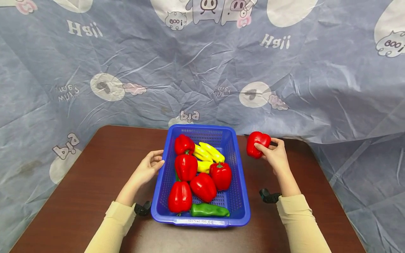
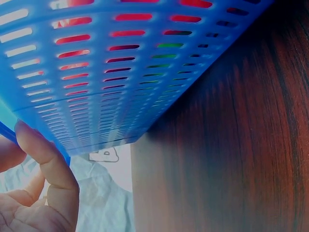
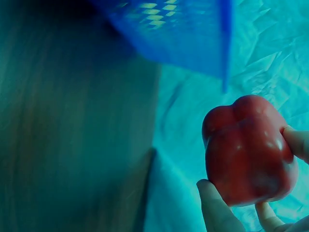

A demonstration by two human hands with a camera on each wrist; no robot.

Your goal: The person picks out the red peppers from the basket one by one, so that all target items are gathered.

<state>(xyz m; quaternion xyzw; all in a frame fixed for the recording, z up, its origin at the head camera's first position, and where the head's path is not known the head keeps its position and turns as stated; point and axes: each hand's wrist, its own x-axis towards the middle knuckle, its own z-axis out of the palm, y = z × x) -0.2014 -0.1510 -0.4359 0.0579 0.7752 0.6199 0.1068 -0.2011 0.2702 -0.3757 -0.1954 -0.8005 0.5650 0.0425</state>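
Note:
My right hand (image 1: 276, 154) pinches a red bell pepper (image 1: 255, 143) between thumb and fingers, to the right of a blue plastic basket (image 1: 242, 196). In the right wrist view, the same pepper (image 3: 246, 150) shows its lobed underside, with fingertips around its lower and right sides. My left hand (image 1: 150, 163) holds the basket's left rim with bent fingers; close up, a fingertip (image 2: 29, 137) is right at the rim. Inside the basket lie several red bell peppers (image 1: 186, 167), a long green pepper (image 1: 209, 210) and yellow elongated pieces (image 1: 211, 151).
The basket stands on a dark brown wooden table (image 1: 104, 175). A blue-grey printed cloth (image 1: 202, 70) hangs behind the table and down its sides. Black straps with small devices sit at the left wrist (image 1: 143, 208) and the right wrist (image 1: 269, 196).

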